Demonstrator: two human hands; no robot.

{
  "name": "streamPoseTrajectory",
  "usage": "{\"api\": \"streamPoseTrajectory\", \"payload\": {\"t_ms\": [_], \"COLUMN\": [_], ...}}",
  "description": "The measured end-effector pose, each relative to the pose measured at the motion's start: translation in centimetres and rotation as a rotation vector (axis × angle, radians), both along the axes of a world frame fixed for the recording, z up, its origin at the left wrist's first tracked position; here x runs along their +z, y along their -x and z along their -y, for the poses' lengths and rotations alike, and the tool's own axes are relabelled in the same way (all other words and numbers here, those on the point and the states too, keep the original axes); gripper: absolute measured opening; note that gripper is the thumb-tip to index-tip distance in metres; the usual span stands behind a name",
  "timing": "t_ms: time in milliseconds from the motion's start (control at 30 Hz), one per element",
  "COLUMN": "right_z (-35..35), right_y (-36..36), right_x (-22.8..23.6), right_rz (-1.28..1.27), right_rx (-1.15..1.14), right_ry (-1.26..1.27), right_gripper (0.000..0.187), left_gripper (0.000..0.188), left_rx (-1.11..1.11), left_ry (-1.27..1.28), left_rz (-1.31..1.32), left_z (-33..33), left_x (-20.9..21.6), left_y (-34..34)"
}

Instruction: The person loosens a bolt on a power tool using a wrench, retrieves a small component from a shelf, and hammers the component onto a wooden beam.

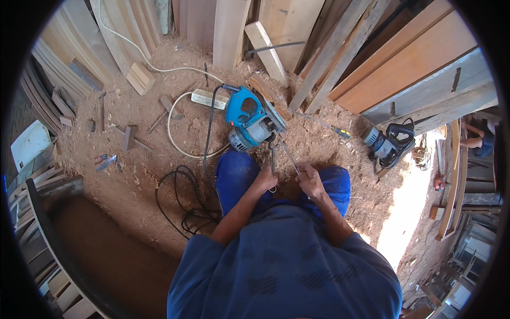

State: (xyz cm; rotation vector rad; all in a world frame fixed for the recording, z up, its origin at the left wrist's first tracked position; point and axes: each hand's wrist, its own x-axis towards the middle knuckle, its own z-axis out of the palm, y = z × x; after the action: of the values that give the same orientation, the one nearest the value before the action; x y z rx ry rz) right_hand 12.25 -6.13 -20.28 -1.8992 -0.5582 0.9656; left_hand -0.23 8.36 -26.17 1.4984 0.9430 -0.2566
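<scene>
A blue circular saw lies on the sawdust-covered ground just ahead of my knees. My left hand is closed around a slim metal wrench, whose upper end reaches the saw's near edge; a ring-like end shows below the fingers. My right hand grips a thin metal rod-like tool, slanting up and left toward the same part of the saw. Its exact kind is too small to tell. Both hands are between my blue-clad knees.
A white power strip and black cable lie leftward, with a hammer and pliers beyond. Rightward are a screwdriver and another power tool. Boards lean behind; another person is far right.
</scene>
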Motion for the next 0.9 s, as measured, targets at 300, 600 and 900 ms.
{"api": "streamPoseTrajectory", "payload": {"t_ms": [300,600,900], "right_z": [-4.3,-6.0,-7.0], "right_y": [2.5,1.4,2.2], "right_x": [2.1,0.7,2.5], "right_rz": [-0.043,0.030,-0.068], "right_rx": [-0.042,0.016,-0.052], "right_ry": [-0.064,0.045,-0.020], "right_gripper": [0.048,0.046,0.046], "left_gripper": [0.045,0.042,0.060], "left_rx": [-0.450,-0.394,-0.393], "left_ry": [-0.592,-1.006,-0.673], "left_rz": [-0.222,-0.031,-0.153], "left_z": [-6.6,-9.8,-11.5], "left_x": [8.3,8.1,7.8], "left_y": [2.1,4.0,-5.1]}}
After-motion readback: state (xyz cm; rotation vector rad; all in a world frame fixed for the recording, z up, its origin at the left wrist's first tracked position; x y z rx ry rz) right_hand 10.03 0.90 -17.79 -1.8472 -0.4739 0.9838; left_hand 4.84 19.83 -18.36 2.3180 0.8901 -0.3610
